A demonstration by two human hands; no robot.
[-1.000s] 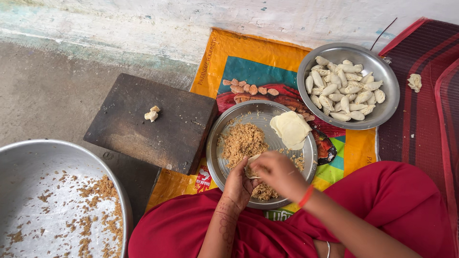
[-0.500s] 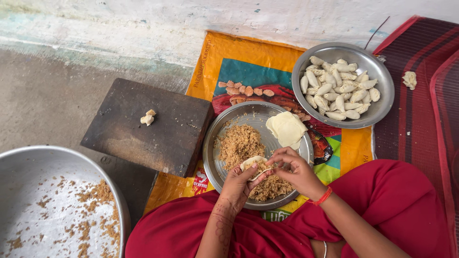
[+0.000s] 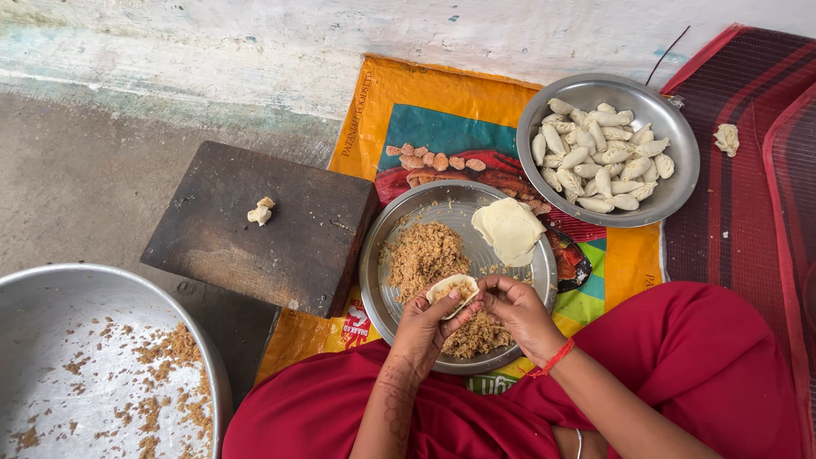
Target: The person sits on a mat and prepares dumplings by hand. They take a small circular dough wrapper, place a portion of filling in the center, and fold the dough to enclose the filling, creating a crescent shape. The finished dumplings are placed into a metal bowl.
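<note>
Over steel plate [image 3: 378, 255] of brown filling [image 3: 422, 252]: folding a dumpling.
Left hand [image 3: 425, 327] cupping filled dough round [image 3: 451, 289]; right hand [image 3: 520, 313] pinching its edge, fingers closing; stacked wrappers [image 3: 508, 229] lying nearby.

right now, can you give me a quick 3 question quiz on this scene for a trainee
1. True or false: the left hand cradles a dough round with filling in it.
2. Which vessel holds the finished dumplings? A) the bowl at upper right B) the big basin at lower left C) the plate in the middle
3. What lies on the dark wooden board?

Key
1. True; the right hand works at its edge.
2. A
3. A small scrap of dough.
</note>
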